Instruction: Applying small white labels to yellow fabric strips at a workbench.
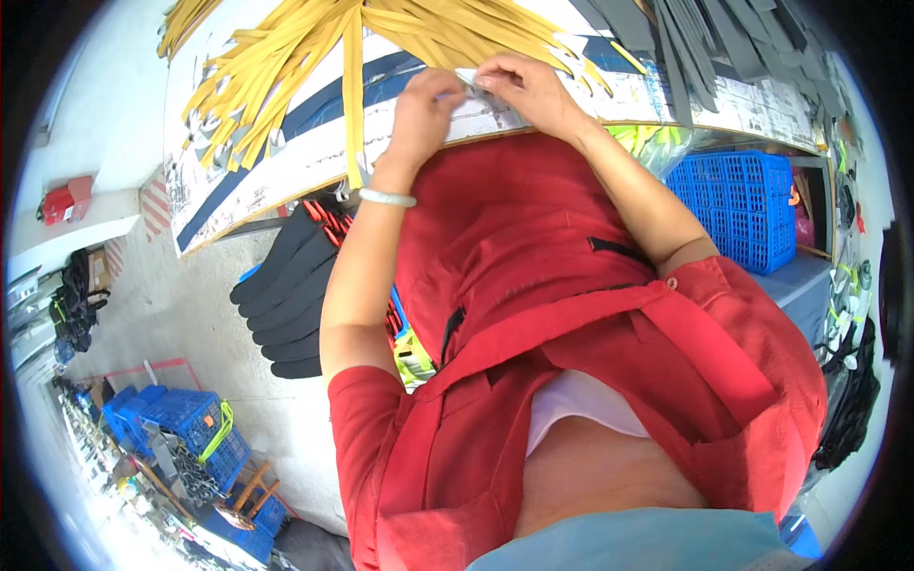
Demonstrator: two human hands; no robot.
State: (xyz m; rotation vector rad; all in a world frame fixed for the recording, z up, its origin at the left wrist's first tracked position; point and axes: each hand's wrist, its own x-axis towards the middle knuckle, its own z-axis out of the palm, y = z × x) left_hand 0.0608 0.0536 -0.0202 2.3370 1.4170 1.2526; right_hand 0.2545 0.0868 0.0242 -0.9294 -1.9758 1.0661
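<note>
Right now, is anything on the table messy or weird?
A little: one yellow strap sticks out from the fanned yellow pile, its end reaching the front edge of the table. I see nothing clearly spilled or broken.

Left hand (424, 114) and right hand (528, 93) observed close together over near edge of table (257, 200), fingers (438, 84) bent; left forearm (359, 276) and right forearm (643, 181) bare, angled toward it.

Workshop: yellow straps (352, 76) heaped on scuffed tabletop (198, 195), dark grey strips (685, 52) alongside, blue plastic crates (738, 209) underneath and on pale floor (286, 428).
</note>
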